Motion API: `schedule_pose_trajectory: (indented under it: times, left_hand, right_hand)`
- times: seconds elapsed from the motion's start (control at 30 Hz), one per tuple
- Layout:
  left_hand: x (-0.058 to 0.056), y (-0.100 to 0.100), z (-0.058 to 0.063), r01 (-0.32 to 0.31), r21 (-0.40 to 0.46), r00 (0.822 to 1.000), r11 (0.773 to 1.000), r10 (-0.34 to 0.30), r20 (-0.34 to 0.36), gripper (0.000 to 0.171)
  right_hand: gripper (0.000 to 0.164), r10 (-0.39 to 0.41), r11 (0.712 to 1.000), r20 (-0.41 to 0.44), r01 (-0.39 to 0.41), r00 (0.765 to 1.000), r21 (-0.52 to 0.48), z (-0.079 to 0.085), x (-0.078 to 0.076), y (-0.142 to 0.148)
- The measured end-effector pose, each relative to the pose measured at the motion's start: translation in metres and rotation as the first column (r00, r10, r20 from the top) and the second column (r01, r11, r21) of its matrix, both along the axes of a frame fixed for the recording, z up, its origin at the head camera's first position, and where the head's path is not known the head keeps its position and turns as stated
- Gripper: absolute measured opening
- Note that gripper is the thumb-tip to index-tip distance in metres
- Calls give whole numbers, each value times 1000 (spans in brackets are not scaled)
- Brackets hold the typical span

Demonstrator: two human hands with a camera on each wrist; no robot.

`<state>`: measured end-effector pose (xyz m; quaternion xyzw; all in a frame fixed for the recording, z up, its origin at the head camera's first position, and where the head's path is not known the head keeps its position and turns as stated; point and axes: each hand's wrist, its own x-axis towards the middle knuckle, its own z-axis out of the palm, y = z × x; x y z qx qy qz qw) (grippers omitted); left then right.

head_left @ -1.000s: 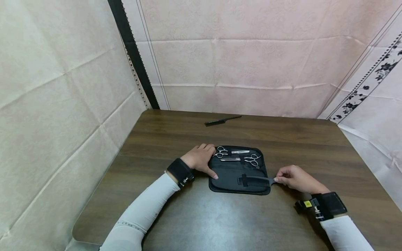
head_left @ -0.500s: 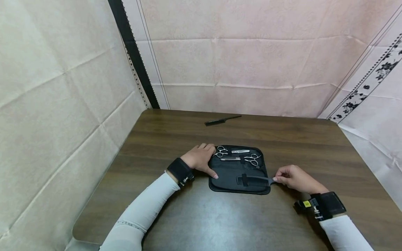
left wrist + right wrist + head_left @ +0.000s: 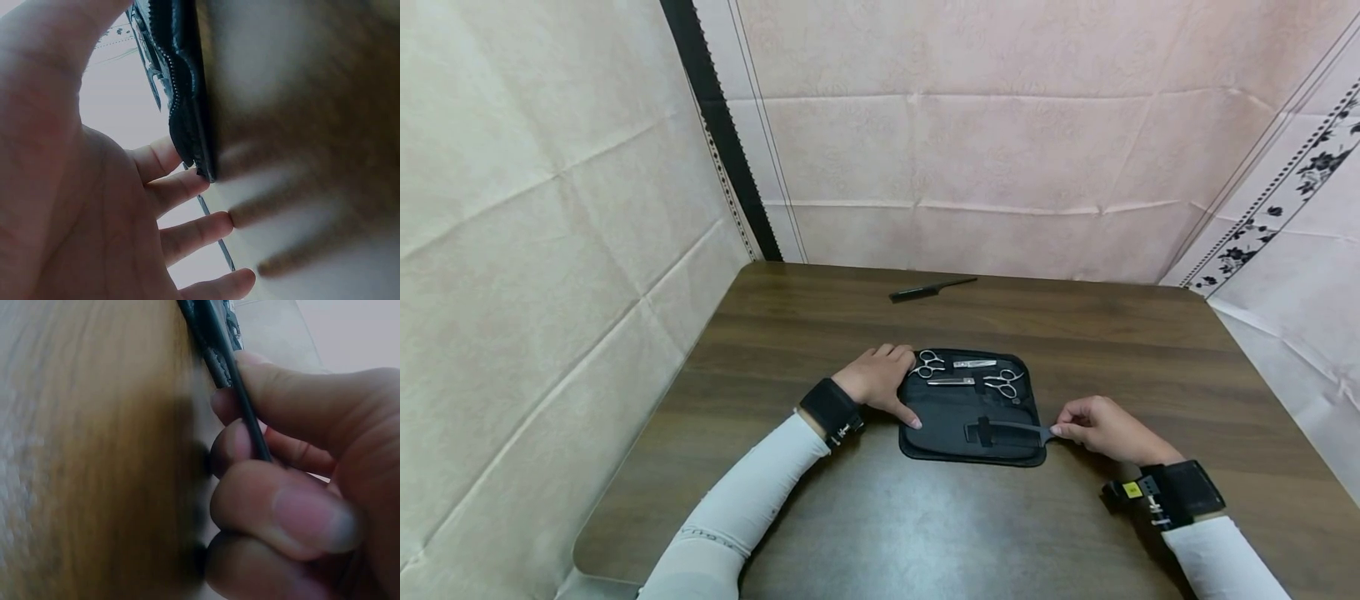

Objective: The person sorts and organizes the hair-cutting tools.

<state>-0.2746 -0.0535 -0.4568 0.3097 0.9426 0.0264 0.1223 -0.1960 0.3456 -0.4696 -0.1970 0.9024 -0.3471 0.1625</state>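
A black zip case (image 3: 940,454) lies opened flat on the table. My left hand (image 3: 880,379) rests on its left edge, thumb lying over the near-left part and fingers extended. In the left wrist view the fingers (image 3: 190,240) are spread by the zipped edge (image 3: 172,75). My right hand (image 3: 1097,427) pinches the tapered end of a dark comb (image 3: 1015,425) at the case's right side. The comb's other end lies under a black strap (image 3: 983,430). The right wrist view shows its thin handle (image 3: 247,412) between thumb and fingers. Two silver scissors (image 3: 1003,382) sit strapped in the case's far half.
A black tail comb (image 3: 917,292) lies near the table's far edge. The brown wooden table (image 3: 820,308) meets pale cloth hangings (image 3: 1000,167) behind and at the sides.
My right hand and the comb have shifted very slightly left, further into the case. The left hand has stayed where it was.
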Motion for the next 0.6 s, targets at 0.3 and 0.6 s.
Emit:
schedule_pose_trajectory:
  times: [0.3,0.6]
  left_hand:
    - [1,1,-1,4,6,1000,1000,-4,-2,97]
    - [1,0,0,8,1,1000,1000,-8,-10,92]
  right_hand:
    - [15,-2,1000,-1,2,1000,9,-1,0,-2]
    - [15,6,1000,-23,-5,1000,16,-1,0,-4]
